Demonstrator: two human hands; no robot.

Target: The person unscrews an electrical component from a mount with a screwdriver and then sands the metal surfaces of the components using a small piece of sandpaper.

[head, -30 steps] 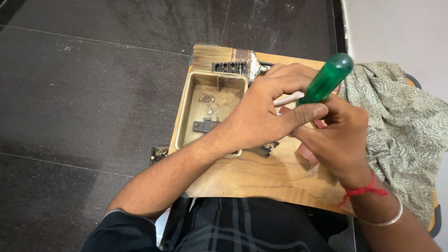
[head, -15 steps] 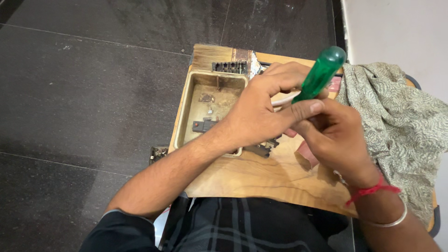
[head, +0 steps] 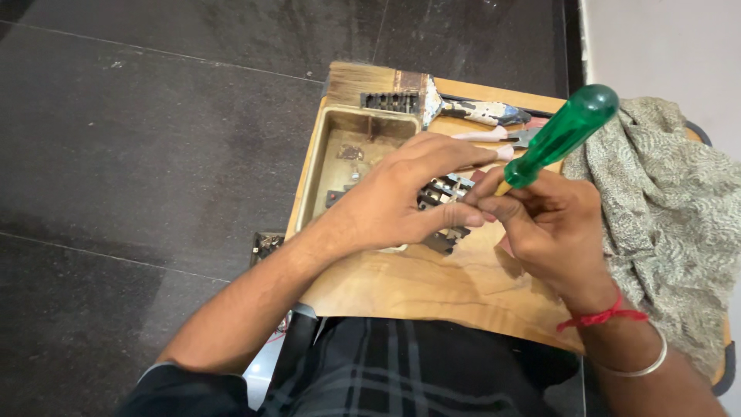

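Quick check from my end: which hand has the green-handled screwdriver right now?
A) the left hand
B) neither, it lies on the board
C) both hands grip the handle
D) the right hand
D: the right hand grips the green-handled screwdriver low on its shaft, while the left hand rests on the small metal part.

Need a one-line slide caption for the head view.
Left hand steadies a metal part on a wooden board; right hand holds green-handled screwdriver.
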